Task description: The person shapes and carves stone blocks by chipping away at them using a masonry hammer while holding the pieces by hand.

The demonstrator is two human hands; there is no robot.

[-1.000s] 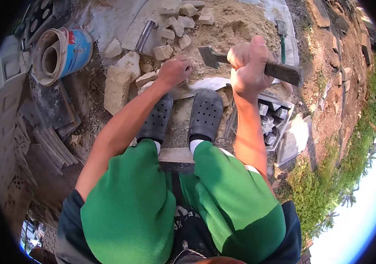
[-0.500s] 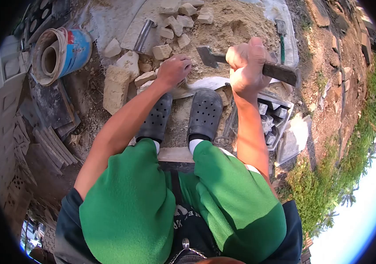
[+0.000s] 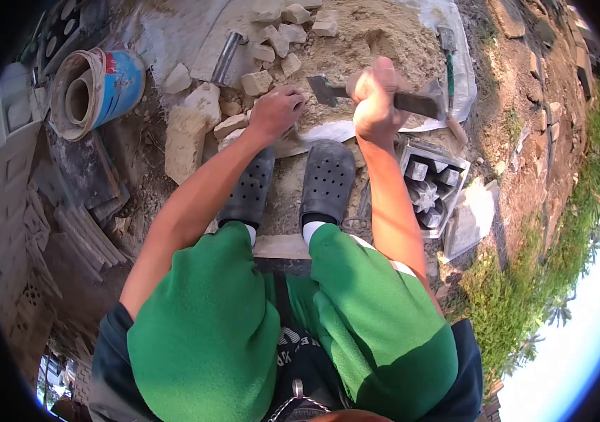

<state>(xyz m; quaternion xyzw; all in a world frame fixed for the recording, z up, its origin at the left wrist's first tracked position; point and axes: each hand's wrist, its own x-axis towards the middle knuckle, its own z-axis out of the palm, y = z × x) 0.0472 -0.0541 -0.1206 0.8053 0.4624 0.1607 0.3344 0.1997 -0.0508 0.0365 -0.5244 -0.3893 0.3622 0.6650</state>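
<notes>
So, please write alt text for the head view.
A person's right hand grips a hammer-like tool with a flat blade; the curled left hand is near broken stones. Grey clogs show below, a blue bucket at left.

**Blue bucket (image 3: 123,86) to the left, green plants (image 3: 500,309) to the right**

The bucket has a red patch near its whitish rim and a round, hollow piece (image 3: 87,79) inside. Just below it in view lies a dark board (image 3: 78,165), with several thin slabs (image 3: 82,243) leaning together nearer the wearer. On the right, a green-handled tool (image 3: 450,74) rests on a white sheet (image 3: 464,88). Nearer, a grey tray (image 3: 463,180) contains angular blocks (image 3: 418,170); a pale flat piece (image 3: 474,214) lies just beside it. Bright sky (image 3: 574,337) shows beyond the plants.
</notes>
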